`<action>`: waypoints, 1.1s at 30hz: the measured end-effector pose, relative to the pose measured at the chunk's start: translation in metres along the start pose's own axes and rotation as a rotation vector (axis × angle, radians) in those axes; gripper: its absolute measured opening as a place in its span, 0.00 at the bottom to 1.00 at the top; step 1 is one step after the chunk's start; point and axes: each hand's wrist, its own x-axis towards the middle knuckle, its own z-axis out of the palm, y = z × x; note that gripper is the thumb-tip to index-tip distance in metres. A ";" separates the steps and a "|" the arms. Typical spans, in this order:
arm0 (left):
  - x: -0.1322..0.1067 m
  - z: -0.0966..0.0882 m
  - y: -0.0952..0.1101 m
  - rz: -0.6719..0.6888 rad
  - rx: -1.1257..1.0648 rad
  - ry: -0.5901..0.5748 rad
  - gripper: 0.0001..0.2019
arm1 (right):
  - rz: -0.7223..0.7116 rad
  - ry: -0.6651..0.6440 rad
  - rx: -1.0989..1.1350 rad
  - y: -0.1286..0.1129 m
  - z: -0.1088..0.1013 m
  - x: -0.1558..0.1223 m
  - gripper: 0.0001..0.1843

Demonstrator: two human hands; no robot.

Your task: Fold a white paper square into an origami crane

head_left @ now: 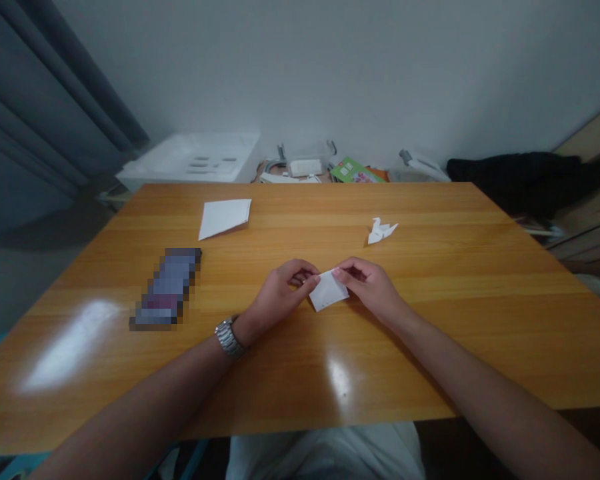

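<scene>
A small white piece of paper [329,293], four-sided and apparently folded, is held between both hands over the middle of the table. My left hand [291,288] pinches its upper left corner between thumb and fingers; a metal-banded watch [229,337] is on that wrist. At the paper's upper right corner, my right hand [367,283] is closed on it in a pinch. Beyond the right hand stands a white origami crane [381,231] on the tabletop. The fingertips behind the paper are partly hidden.
On the wooden table [290,233], a stack of white paper [225,217] lies at the back left. Nearer me on the left is a pixelated phone [167,290]. Behind the far edge are a white plastic tray [195,157], a green booklet [353,169] and dark cloth [525,183].
</scene>
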 end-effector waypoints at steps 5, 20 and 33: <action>-0.001 -0.001 0.003 0.029 0.065 -0.003 0.08 | -0.020 -0.056 -0.040 -0.001 0.005 -0.003 0.11; -0.002 -0.002 0.008 0.078 0.133 -0.027 0.05 | -0.044 -0.129 -0.155 -0.006 0.005 -0.007 0.12; 0.001 -0.007 0.009 -0.011 0.070 -0.040 0.08 | -0.044 -0.118 -0.164 -0.003 0.003 -0.005 0.14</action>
